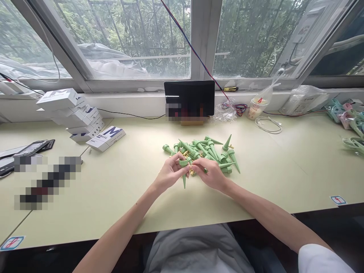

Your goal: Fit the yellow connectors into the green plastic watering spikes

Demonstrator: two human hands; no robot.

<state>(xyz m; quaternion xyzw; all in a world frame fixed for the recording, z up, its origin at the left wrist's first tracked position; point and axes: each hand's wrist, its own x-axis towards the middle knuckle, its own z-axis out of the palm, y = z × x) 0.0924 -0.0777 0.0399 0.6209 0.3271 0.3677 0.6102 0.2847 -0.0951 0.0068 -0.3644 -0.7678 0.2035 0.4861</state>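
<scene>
My left hand (170, 173) is closed on a green cone-shaped spike (184, 170), its ringed top up and its tip pointing down at the pale green table (113, 182). My right hand (209, 173) pinches a small part next to that spike; I cannot make out what the part is. Both hands meet just in front of a pile of several more green spikes (209, 151) mixed with small beige pieces.
A dark tablet (189, 98) stands on a wooden stand behind the pile. Stacked white boxes (74, 113) lie at the left, phones further left. A bagged cup (257, 106), a white cable (267, 125) and pastel clips (348, 117) sit to the right below the window.
</scene>
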